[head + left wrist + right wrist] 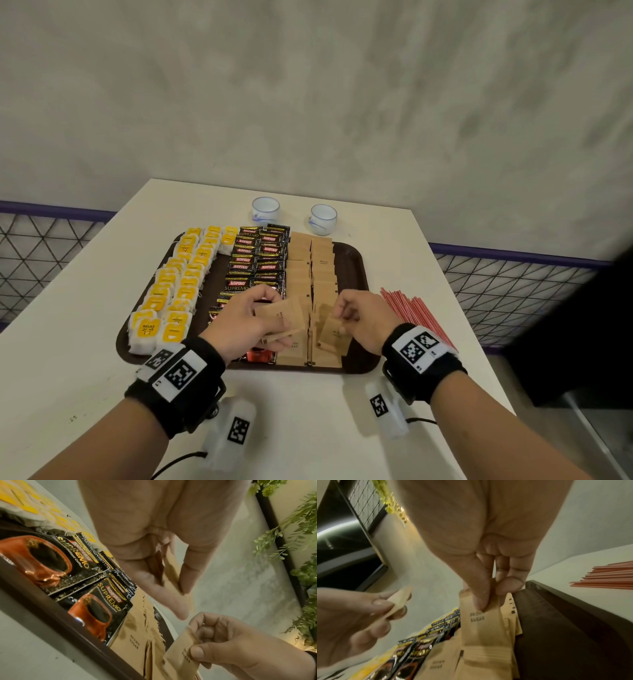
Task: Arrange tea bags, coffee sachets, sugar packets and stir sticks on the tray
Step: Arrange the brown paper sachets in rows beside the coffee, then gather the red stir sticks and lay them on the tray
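Brown paper sugar packets (310,270) are laid in two overlapping columns on the right part of the dark brown plastic tray (356,260), beside the black coffee sachets (255,262) in the middle and the yellow-labelled white tea bags (178,284) on the left. A small stack of packets (282,320) is gripped by the fingers (190,568) of the left hand (243,322) over the near end of the tray, while a single packet (481,626) is pinched by its top edge between thumb and fingers (508,584) of the right hand (363,320), just above the near end of the right column. Three of the four kinds appear largely placed. The sugar rows are judged nearly finished, and the red stir sticks (414,315) lie untouched on the white bench (394,240), to the right of the tray, so that step is not yet done. Two small white cups (294,214) stand on the bench beyond the tray. A mottled grey wall (308,85) and black wire mesh panels (41,246) with a purple rail are seen behind.
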The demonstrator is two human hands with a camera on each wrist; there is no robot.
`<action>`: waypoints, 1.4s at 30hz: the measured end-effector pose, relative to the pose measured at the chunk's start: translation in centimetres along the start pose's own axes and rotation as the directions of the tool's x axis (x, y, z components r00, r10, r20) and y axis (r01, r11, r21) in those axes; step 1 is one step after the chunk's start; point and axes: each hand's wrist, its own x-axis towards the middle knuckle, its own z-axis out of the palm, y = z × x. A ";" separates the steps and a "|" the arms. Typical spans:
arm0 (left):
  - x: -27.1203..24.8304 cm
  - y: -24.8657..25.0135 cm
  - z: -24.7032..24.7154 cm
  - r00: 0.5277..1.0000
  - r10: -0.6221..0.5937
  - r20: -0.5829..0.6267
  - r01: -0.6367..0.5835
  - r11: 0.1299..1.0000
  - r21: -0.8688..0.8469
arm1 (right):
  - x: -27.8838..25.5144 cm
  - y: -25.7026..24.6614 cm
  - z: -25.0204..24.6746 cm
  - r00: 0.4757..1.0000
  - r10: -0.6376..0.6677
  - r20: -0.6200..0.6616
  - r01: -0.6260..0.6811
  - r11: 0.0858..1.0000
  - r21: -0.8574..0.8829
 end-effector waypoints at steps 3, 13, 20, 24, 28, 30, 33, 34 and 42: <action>0.0 0.2 0.3 0.999 0.044 0.014 -0.045 0.993 0.107 | 0.2 -0.3 0.7 0.998 0.004 0.064 0.001 0.998 -0.068; 0.6 -0.4 1.0 0.994 0.104 -0.024 -0.100 0.985 0.142 | 0.1 0.0 2.3 0.999 0.036 0.034 -0.033 0.994 -0.103; 1.3 -2.5 2.3 0.966 0.246 -0.077 -0.162 0.810 0.564 | -0.5 0.4 3.0 0.999 0.035 -0.039 -0.038 0.997 -0.061; 1.7 -2.8 2.7 0.967 0.239 -0.087 -0.144 0.794 0.590 | -0.8 0.6 2.8 0.995 0.020 -0.100 -0.026 0.998 -0.060; 2.0 -3.4 2.8 0.976 0.209 -0.057 -0.120 0.739 0.663 | -1.2 0.8 2.0 0.988 0.011 -0.152 -0.013 1.000 -0.018; 2.1 -3.6 2.8 0.975 0.218 -0.048 -0.123 0.704 0.699 | -1.5 1.1 1.6 0.984 0.020 -0.177 -0.021 1.000 -0.002; 2.3 -3.6 2.8 0.968 0.245 -0.044 -0.147 0.705 0.694 | -2.0 1.5 0.9 0.980 0.049 -0.191 -0.048 0.999 0.011; 2.4 -3.6 2.8 0.967 0.252 -0.039 -0.156 0.708 0.689 | -2.1 1.7 0.8 0.979 0.056 -0.196 -0.053 0.998 0.020; 1.6 -2.7 2.5 0.968 0.249 0.005 -0.180 0.684 0.707 | -2.4 2.9 0.1 0.970 0.116 -0.215 -0.105 0.993 0.062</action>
